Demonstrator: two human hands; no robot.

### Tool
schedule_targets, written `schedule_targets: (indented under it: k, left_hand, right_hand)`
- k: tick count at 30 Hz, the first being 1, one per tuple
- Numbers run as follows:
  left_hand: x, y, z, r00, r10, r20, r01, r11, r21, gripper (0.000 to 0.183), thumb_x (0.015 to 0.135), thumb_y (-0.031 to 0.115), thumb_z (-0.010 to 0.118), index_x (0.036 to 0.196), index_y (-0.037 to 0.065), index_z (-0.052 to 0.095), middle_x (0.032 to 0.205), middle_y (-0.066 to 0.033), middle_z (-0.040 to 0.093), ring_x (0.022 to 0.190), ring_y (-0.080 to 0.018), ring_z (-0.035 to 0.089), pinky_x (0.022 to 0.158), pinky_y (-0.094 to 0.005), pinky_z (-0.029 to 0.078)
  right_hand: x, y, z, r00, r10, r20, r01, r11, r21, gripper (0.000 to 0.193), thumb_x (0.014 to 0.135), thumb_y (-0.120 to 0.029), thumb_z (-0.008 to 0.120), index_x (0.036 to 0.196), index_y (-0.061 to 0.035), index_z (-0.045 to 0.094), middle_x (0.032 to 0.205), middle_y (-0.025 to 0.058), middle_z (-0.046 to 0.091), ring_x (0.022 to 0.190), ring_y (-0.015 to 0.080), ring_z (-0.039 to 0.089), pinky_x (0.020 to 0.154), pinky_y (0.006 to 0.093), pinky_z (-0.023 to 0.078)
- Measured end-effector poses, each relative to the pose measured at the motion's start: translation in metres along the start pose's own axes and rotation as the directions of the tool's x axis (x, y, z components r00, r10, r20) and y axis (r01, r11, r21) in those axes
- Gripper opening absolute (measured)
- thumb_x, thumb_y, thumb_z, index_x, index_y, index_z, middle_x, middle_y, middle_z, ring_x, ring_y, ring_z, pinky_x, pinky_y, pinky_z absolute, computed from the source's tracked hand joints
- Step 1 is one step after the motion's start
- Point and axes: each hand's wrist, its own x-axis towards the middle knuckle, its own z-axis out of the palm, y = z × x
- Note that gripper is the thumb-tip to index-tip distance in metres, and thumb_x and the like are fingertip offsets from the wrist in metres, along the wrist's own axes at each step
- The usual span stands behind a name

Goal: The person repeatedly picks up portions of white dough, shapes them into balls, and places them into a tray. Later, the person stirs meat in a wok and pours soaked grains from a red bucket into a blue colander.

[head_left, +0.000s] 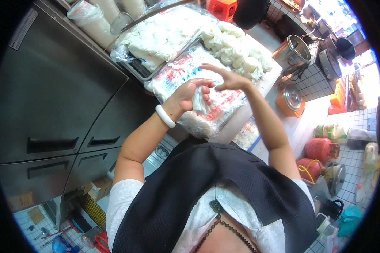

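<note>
Left hand (189,95) gripping white bundle (199,101) (noodles or plastic, cannot tell) above printed plastic bag (217,111) on worktop (232,125). Right hand (232,80) hovering just right, curving wide and loose. Pale noodle coils (247,61) lying far right; metal tray (145,77) sitting far left, bearing white heap (164,36).

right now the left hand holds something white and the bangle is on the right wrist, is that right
Not quite: the bangle is on the left wrist, as the head view shows. The left hand does hold something white.
</note>
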Motion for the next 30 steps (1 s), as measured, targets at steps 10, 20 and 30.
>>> schedule_targets:
  k: [10,20,30]
  left_hand:
    - [-0.033,0.066,0.051,0.806,0.443,0.393,-0.548,0.810,0.210,0.020,0.084,0.015,0.047,0.091,-0.001,0.056,0.061,0.0000,0.055,0.066,-0.0205,0.059,0.070,-0.0361,0.049]
    - [0.012,0.066,-0.020,0.596,0.592,0.543,-0.441,-0.324,0.837,0.015,0.080,0.015,0.058,0.081,0.000,0.061,0.072,-0.0084,0.063,0.073,-0.0164,0.061,0.068,-0.0304,0.047]
    - [0.028,-0.022,0.005,0.818,-0.280,0.502,0.143,0.945,0.294,0.051,0.081,0.043,0.041,0.080,-0.005,0.056,0.054,-0.0059,0.053,0.071,-0.0270,0.058,0.072,-0.0368,0.044]
  right_hand:
    - [0.005,-0.008,0.068,0.802,0.081,-0.592,0.070,0.971,0.228,0.023,0.072,-0.012,0.065,0.092,-0.0005,0.059,0.075,0.0063,0.061,0.068,0.0125,0.055,0.062,0.0276,0.045]
    - [-0.019,-0.099,0.033,0.978,0.050,-0.202,-0.139,0.878,-0.458,0.020,0.073,-0.012,0.057,0.085,-0.0005,0.046,0.072,0.0204,0.056,0.072,0.0374,0.055,0.065,0.0433,0.043]
    - [0.018,-0.003,-0.023,0.848,0.161,0.506,-0.415,0.794,0.443,0.050,0.067,-0.037,0.071,0.101,-0.0048,0.055,0.086,0.0028,0.054,0.078,0.0113,0.050,0.068,0.0316,0.044]
